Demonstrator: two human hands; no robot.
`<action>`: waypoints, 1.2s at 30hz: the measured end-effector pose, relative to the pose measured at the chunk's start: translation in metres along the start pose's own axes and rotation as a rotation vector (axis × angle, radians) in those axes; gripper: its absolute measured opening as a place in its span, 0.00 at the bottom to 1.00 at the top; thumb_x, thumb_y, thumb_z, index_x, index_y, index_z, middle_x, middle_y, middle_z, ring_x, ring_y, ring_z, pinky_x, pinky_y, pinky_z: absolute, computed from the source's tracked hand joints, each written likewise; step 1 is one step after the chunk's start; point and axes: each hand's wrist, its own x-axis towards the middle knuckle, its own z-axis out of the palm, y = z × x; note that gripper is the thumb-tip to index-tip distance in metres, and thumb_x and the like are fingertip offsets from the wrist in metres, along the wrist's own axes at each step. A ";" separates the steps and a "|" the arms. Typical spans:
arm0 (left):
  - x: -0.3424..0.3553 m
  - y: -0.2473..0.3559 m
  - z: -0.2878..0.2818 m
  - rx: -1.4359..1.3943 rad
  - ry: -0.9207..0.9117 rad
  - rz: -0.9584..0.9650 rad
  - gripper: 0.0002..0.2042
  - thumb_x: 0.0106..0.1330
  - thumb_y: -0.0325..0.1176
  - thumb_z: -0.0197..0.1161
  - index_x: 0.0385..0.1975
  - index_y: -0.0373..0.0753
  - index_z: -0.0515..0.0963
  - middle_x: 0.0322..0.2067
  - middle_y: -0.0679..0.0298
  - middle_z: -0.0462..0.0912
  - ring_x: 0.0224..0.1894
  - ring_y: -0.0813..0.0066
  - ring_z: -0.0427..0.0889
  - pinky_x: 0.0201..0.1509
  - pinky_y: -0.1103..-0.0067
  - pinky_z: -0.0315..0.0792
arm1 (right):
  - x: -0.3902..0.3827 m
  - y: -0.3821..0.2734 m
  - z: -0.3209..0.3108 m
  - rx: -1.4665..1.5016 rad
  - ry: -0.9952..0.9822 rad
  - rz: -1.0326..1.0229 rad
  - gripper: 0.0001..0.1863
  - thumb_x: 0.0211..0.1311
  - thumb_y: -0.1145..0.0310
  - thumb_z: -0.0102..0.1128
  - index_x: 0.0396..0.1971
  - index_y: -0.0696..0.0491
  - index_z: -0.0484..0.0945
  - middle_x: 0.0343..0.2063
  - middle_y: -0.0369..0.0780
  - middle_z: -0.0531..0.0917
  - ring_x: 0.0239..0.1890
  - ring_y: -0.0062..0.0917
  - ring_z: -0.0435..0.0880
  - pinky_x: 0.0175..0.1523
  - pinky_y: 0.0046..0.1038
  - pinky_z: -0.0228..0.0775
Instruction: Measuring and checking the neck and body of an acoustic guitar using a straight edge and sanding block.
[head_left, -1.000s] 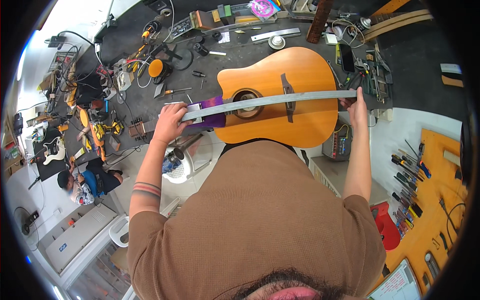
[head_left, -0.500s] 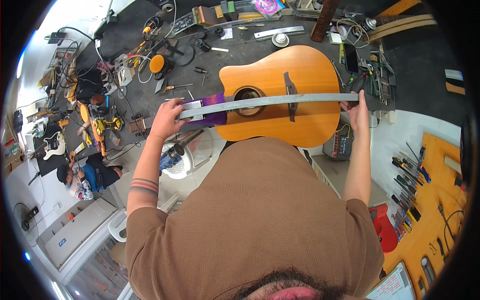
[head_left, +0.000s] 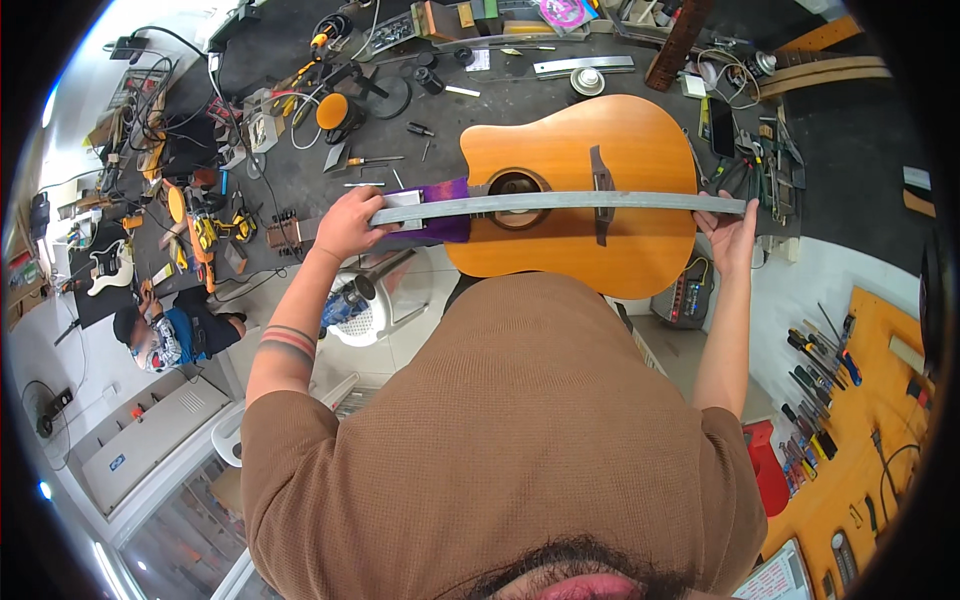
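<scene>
An acoustic guitar (head_left: 560, 255) with a light orange-brown top lies on the bench in front of me, its neck toward the left. Lengthwise above its soundhole and bridge runs a long grey metal bar (head_left: 560, 202). My left hand (head_left: 350, 225) grips the bar's left end, closed around it. At the other end, past the guitar's body, my right hand (head_left: 732, 232) holds the bar between thumb and fingers. A purple cloth (head_left: 455, 228) covers the guitar where neck meets body. On it sits a pale flat block (head_left: 405, 198), partly hidden by the bar.
Black workbench (head_left: 290, 175) carries many tools. Behind the guitar are a metal straightedge (head_left: 585, 65) and a round metal piece (head_left: 587, 82). Pliers (head_left: 752, 160) lie by my right hand. A white chair (head_left: 385, 320) stands below the bench. Another person (head_left: 175, 325) works far left.
The view has shifted slightly, so the guitar, bar and hands appear farther right. My right hand's fingers look a little more spread at the bar's end.
</scene>
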 end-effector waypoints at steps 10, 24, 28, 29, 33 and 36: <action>-0.001 -0.001 0.000 -0.003 0.027 -0.003 0.18 0.59 0.44 0.77 0.39 0.38 0.82 0.47 0.57 0.83 0.51 0.53 0.83 0.55 0.63 0.79 | 0.001 0.003 0.002 0.065 -0.015 -0.006 0.40 0.79 0.30 0.39 0.61 0.55 0.75 0.63 0.56 0.81 0.60 0.46 0.85 0.71 0.48 0.73; -0.002 -0.007 -0.003 -0.026 0.023 0.094 0.18 0.60 0.40 0.76 0.44 0.37 0.80 0.53 0.54 0.83 0.55 0.49 0.82 0.61 0.60 0.76 | -0.002 0.004 0.007 0.072 -0.015 -0.023 0.33 0.82 0.37 0.43 0.56 0.57 0.74 0.61 0.60 0.81 0.62 0.47 0.85 0.71 0.46 0.75; -0.003 -0.004 -0.005 -0.040 0.007 0.057 0.17 0.60 0.40 0.76 0.43 0.38 0.81 0.51 0.56 0.84 0.54 0.50 0.83 0.59 0.62 0.77 | -0.001 0.005 0.010 0.064 -0.037 -0.021 0.34 0.82 0.36 0.42 0.57 0.57 0.73 0.61 0.59 0.81 0.62 0.46 0.84 0.72 0.46 0.73; -0.004 -0.005 -0.004 -0.043 0.006 0.046 0.17 0.59 0.40 0.76 0.43 0.39 0.81 0.51 0.56 0.84 0.53 0.51 0.84 0.58 0.63 0.78 | -0.002 0.005 0.010 0.056 -0.037 -0.015 0.35 0.82 0.36 0.42 0.57 0.57 0.73 0.61 0.59 0.82 0.62 0.46 0.85 0.72 0.46 0.73; -0.007 -0.006 0.000 -0.043 -0.009 -0.015 0.19 0.59 0.41 0.77 0.44 0.38 0.82 0.54 0.55 0.83 0.56 0.49 0.83 0.60 0.62 0.79 | -0.007 0.001 0.014 0.051 -0.037 -0.020 0.38 0.81 0.33 0.42 0.59 0.58 0.72 0.61 0.59 0.82 0.61 0.46 0.85 0.72 0.47 0.73; -0.005 -0.004 -0.001 -0.036 -0.035 -0.048 0.19 0.59 0.41 0.77 0.45 0.38 0.82 0.55 0.55 0.83 0.56 0.49 0.83 0.60 0.62 0.79 | -0.007 0.002 0.012 0.062 -0.004 -0.030 0.40 0.80 0.32 0.40 0.61 0.59 0.71 0.61 0.59 0.82 0.61 0.46 0.85 0.72 0.47 0.73</action>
